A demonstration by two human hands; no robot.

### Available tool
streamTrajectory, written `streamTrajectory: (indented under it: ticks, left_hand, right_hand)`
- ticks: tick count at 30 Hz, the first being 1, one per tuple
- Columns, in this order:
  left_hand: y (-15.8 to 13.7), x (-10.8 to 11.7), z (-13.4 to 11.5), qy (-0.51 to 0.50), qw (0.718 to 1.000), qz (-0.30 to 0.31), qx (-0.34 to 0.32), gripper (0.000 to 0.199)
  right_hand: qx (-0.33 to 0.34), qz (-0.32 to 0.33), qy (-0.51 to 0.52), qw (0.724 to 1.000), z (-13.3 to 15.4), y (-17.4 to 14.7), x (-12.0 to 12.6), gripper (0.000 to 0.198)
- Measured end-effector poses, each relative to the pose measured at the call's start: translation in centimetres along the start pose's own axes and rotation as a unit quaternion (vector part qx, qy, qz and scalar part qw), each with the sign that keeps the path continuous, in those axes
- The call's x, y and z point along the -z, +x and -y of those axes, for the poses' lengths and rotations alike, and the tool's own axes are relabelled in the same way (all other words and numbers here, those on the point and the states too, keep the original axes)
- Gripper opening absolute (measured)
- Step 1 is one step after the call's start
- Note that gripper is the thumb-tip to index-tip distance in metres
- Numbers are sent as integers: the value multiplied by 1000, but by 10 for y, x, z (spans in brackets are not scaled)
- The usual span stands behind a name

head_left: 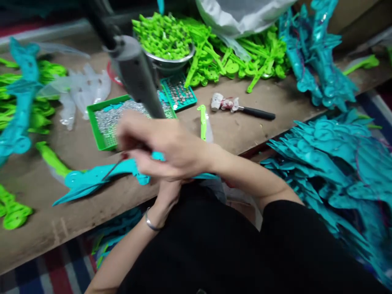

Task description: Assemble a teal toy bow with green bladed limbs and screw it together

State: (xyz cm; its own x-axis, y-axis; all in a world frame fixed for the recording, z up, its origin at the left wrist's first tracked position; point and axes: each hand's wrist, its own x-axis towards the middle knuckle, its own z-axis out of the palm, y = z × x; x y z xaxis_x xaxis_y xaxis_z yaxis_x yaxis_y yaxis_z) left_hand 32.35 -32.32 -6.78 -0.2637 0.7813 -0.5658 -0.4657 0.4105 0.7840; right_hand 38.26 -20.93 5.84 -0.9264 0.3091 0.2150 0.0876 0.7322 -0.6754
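Observation:
My right hand (171, 143) is blurred, its fingers curled and the thumb pointing left. From its fingertips a thin dark rod (113, 169) with a reddish spot slants down across a teal plastic piece (94, 177); the rod's kind is unclear. My left hand (170, 190), with a silver bracelet at the wrist, comes up underneath the right one, and its fingers are hidden. The teal piece lies along the table's front edge, a lime-green part (53, 159) at its left end. Just behind my right hand hangs a grey cylindrical tool (131, 67), its lower tip hidden.
A green tray (93, 122) of small metal pieces and a smaller teal tray (180, 92) stand behind my hands. Farther back is a metal bowl (171, 63) of lime parts. A black-handled hammer (257, 113) lies right. Teal pieces (346, 163) are heaped beside the table.

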Motion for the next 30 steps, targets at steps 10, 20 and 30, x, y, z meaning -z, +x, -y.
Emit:
streamTrajectory:
  ticks: [10, 20, 30]
  left_hand:
    - [0, -2, -7, 46, 999, -12, 18, 38]
    - [0, -2, -4, 60, 997, -50, -6, 34]
    - [1, -3, -6, 55, 997, -56, 13, 31]
  right_hand:
    - [-257, -359, 106, 891, -36, -207, -24, 14]
    - [-163, -345, 57, 923, -60, -202, -67, 16]
    - [-131, -428, -13, 894, -66, -192, -104, 20]
